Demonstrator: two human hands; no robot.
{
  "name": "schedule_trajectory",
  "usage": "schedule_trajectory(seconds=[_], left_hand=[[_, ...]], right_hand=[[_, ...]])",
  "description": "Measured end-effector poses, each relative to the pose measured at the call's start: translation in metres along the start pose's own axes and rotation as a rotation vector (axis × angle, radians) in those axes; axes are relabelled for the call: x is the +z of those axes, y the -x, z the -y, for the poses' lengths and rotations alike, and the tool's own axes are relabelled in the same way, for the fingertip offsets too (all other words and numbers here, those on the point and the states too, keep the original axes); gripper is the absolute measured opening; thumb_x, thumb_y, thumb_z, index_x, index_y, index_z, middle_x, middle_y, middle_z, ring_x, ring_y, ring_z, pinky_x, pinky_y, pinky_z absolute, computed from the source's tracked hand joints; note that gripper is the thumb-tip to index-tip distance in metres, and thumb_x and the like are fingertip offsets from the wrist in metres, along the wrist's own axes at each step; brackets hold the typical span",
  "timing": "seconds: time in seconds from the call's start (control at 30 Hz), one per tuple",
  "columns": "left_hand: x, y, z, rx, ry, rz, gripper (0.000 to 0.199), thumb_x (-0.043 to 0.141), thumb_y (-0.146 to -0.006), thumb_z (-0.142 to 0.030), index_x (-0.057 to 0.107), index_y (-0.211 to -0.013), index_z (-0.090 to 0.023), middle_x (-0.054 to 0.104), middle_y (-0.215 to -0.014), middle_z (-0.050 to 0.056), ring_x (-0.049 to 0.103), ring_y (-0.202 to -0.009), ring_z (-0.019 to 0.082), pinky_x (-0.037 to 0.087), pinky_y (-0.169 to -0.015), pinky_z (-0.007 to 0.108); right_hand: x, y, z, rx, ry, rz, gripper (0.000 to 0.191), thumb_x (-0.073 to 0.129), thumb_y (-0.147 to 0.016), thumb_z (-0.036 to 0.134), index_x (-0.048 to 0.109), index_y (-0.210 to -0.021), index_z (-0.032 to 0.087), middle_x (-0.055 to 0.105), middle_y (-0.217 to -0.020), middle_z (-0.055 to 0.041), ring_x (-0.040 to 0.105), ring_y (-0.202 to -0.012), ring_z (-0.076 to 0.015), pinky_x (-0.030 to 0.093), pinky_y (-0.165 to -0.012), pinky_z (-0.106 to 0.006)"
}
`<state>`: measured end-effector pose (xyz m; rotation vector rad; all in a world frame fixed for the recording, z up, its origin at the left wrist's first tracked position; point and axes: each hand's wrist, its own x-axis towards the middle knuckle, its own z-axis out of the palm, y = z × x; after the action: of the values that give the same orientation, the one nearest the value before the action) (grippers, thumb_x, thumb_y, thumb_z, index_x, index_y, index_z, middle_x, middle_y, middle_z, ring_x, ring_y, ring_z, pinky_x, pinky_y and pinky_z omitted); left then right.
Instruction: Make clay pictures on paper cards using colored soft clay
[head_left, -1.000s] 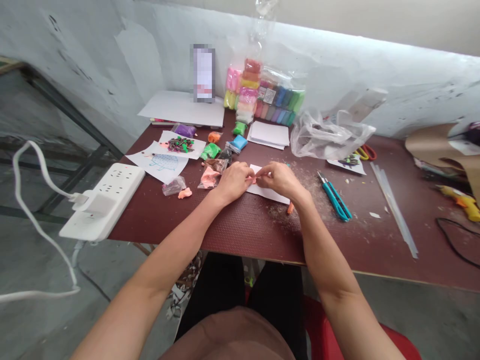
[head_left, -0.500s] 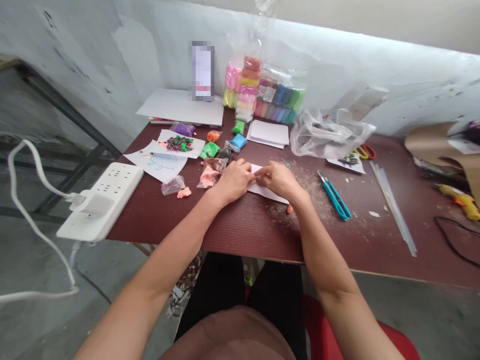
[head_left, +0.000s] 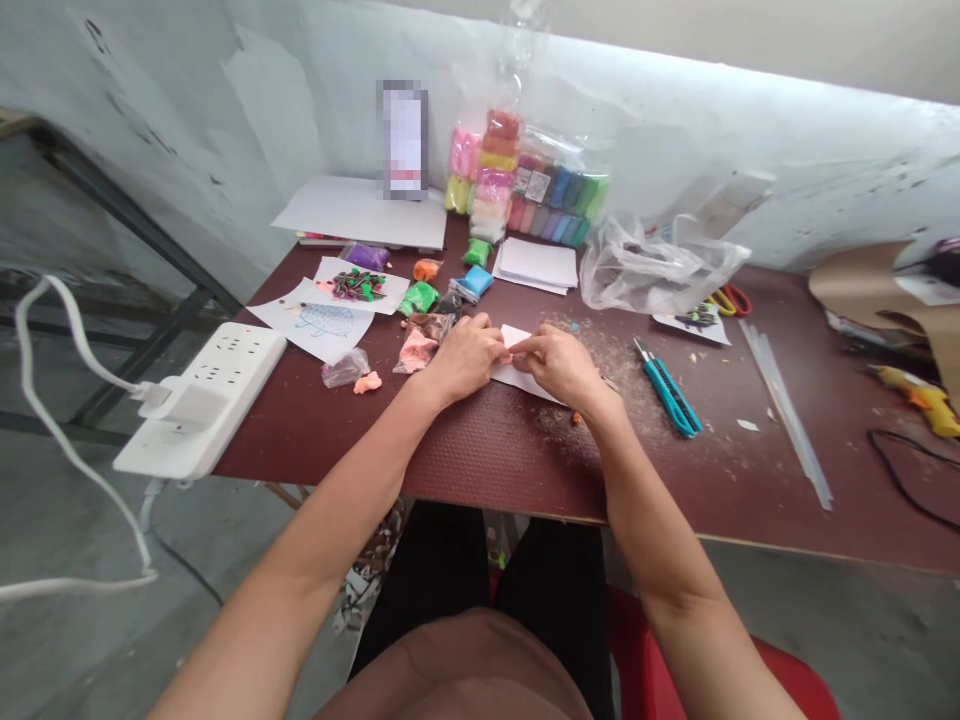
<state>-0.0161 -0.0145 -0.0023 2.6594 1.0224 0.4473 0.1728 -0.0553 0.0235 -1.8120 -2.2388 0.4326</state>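
Observation:
Over a white sheet of paper point(head_left: 531, 383) on the table, my hands meet fingertip to fingertip. My left hand point(head_left: 469, 357) is closed, its fingers curled around a tiny bit of peach-orange modelling clay point(head_left: 508, 360). From the other side my right hand point(head_left: 559, 362) pinches at the same bit, which the fingers mostly hide. An orange crumb of clay point(head_left: 577, 418) lies below my right wrist. Left of my left hand are an opened bag of peach clay point(head_left: 417, 351) and a loose peach lump point(head_left: 367, 383). A drawing of a blue spotted animal point(head_left: 328, 321) lies farther left.
A teal utility knife point(head_left: 671, 388) lies right of my hands, near clear sticks point(head_left: 787, 415) and a yellow glue gun point(head_left: 919, 398). Behind are bagged clay packs point(head_left: 495, 180) and a plastic bag point(head_left: 660, 265). A white power strip point(head_left: 202, 400) sits at the left edge.
My right hand has shifted slightly, and the white paper shows a little more between my hands. My left hand stays nearly in place.

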Motion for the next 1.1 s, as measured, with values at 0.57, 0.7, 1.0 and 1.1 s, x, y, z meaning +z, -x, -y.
schedule_trajectory(seconds=[0.57,0.7,1.0,1.1], left_hand=[[-0.003,0.002,0.006,-0.203,0.001,0.017,0.025,0.061,-0.097,-0.02,0.085,-0.103,-0.018,0.077,-0.108,0.012,0.068,-0.106,0.027,0.053,-0.093,0.037],[-0.005,0.001,0.003,-0.211,-0.003,0.048,0.028,0.057,-0.098,-0.018,0.085,-0.1,-0.017,0.076,-0.104,0.013,0.07,-0.101,0.026,0.053,-0.088,0.036],[-0.006,0.001,0.003,-0.215,0.065,0.042,0.027,0.059,-0.096,-0.015,0.084,-0.102,-0.016,0.078,-0.106,0.012,0.072,-0.098,0.024,0.053,-0.087,0.034],[-0.008,0.001,0.006,-0.24,0.161,0.034,0.027,0.06,-0.094,-0.012,0.085,-0.103,-0.017,0.081,-0.108,0.011,0.073,-0.1,0.024,0.054,-0.092,0.033]], right_hand=[[0.001,0.031,0.02,0.085,0.095,0.064,0.042,0.043,-0.104,0.021,0.079,-0.123,0.03,0.066,-0.126,-0.0141,0.058,-0.111,-0.0313,0.042,-0.089,-0.04],[0.005,0.032,0.022,0.09,0.135,0.086,0.042,0.041,-0.106,0.023,0.077,-0.126,0.031,0.065,-0.127,-0.0142,0.056,-0.111,-0.031,0.042,-0.091,-0.041],[0.01,0.04,0.024,-0.019,0.226,0.041,0.044,0.038,-0.106,0.022,0.075,-0.129,0.027,0.066,-0.12,-0.0161,0.054,-0.102,-0.0295,0.042,-0.09,-0.039],[0.012,0.042,0.025,-0.032,0.253,0.041,0.044,0.038,-0.107,0.022,0.074,-0.13,0.026,0.067,-0.12,-0.0168,0.054,-0.106,-0.0307,0.041,-0.092,-0.041]])
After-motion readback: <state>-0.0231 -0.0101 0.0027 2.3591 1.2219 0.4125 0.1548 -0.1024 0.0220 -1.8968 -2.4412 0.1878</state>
